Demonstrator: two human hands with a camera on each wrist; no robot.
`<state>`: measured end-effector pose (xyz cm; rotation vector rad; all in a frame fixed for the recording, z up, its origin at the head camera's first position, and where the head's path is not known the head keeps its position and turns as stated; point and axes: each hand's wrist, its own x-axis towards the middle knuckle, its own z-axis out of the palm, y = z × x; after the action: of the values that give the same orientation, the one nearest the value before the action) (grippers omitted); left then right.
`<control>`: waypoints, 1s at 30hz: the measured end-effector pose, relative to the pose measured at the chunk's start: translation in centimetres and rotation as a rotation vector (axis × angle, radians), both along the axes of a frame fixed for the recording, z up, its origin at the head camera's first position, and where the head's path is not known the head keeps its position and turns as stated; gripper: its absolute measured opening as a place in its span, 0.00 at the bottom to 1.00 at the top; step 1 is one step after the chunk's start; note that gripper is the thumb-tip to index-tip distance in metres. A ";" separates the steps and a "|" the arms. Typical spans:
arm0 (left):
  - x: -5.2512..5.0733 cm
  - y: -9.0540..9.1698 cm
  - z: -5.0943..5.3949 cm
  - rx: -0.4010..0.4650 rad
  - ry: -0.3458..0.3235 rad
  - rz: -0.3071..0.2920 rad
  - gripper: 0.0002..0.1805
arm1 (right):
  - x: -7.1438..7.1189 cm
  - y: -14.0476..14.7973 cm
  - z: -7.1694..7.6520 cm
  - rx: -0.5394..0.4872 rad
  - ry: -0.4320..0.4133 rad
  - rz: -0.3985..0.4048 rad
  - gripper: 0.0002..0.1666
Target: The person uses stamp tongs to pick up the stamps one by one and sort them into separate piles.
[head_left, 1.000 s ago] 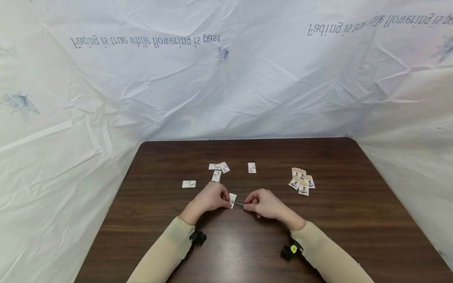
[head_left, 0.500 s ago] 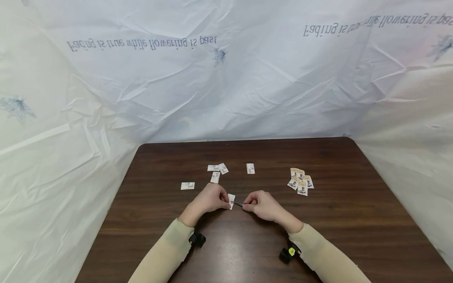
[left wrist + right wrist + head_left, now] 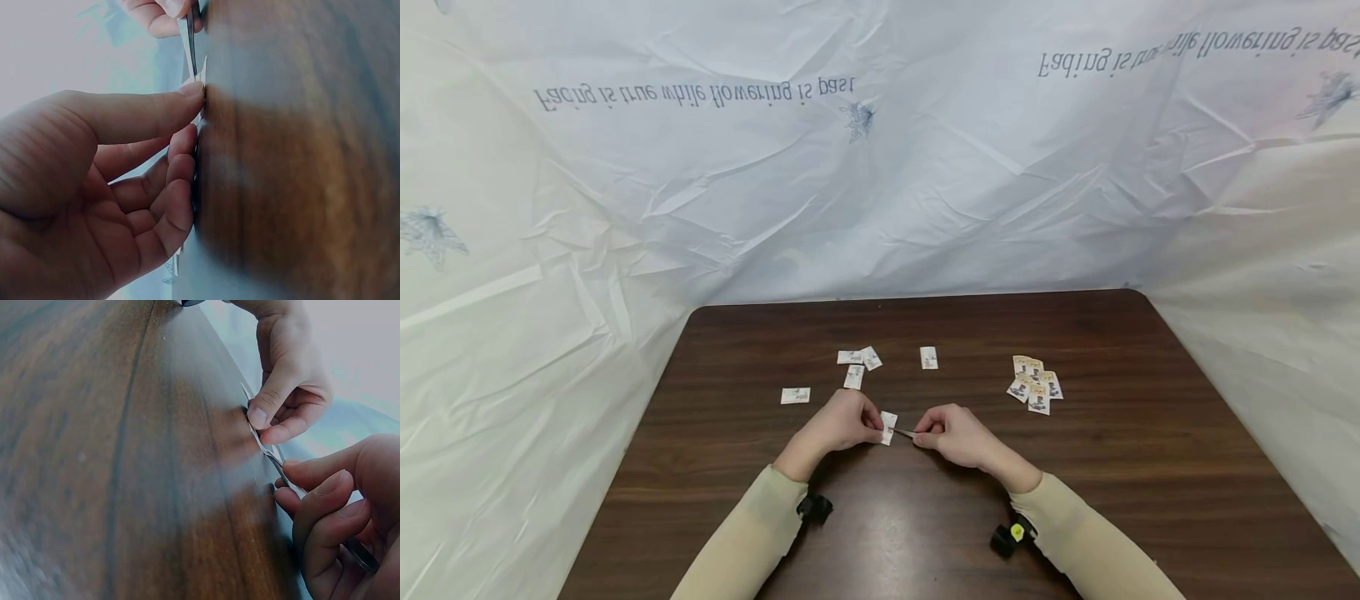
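Observation:
A small white printed card [image 3: 887, 428] lies between the two hands near the table's middle. The left hand [image 3: 841, 421] pinches its left edge between thumb and fingers; in the left wrist view this hand [image 3: 119, 181] has its thumb tip on the card and the other fingers curled at the table surface. The right hand [image 3: 962, 435] grips slim metal tweezers [image 3: 904, 432], whose tips reach the card. In the right wrist view the tweezers [image 3: 275, 464] pass between the right hand's [image 3: 350, 519] thumb and fingers, their dark rear end showing beneath the palm.
Beyond the left hand are several white cards, one [image 3: 795, 396] apart at the left and three close together [image 3: 853, 377]. Another [image 3: 928, 358] lies farther back. A pile of yellowish printed cards [image 3: 1039, 398] is at the right. White sheeting [image 3: 880, 208] hangs around the brown table [image 3: 1150, 467].
The head view has shifted slightly, moving the whole scene a little leftward. Both hands keep their grips on the card and the tweezers, with little visible motion.

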<state>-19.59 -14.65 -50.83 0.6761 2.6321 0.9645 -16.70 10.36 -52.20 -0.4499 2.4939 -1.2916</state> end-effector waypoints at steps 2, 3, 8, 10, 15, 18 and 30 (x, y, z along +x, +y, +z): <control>0.0 0.0 0.0 0.002 -0.001 0.002 0.08 | 0.0 0.0 0.0 -0.001 -0.004 0.000 0.03; 0.0 0.0 0.0 0.002 0.000 0.002 0.08 | -0.1 0.0 0.0 -0.004 -0.008 0.000 0.03; -0.1 0.1 0.0 0.002 0.010 0.003 0.09 | -0.1 0.1 0.1 -0.017 -0.020 -0.003 0.03; -0.1 0.1 -0.1 -0.001 0.010 0.006 0.09 | -0.1 0.1 0.0 -0.022 -0.020 -0.008 0.03; 0.0 0.1 -0.2 -0.005 0.014 0.011 0.09 | -0.1 0.0 0.0 -0.022 -0.022 -0.036 0.03; -0.1 -0.1 -0.1 -0.007 0.017 0.005 0.09 | -0.1 -0.2 0.0 -0.021 -0.025 -0.047 0.03; -0.4 -0.7 0.6 -0.001 -0.059 -0.018 0.08 | -1.2 1.2 0.0 0.008 0.040 -0.107 0.05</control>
<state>-19.94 -15.33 -50.21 0.6602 2.5710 0.9625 -17.93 11.54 -52.21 -0.3475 2.5874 -1.3234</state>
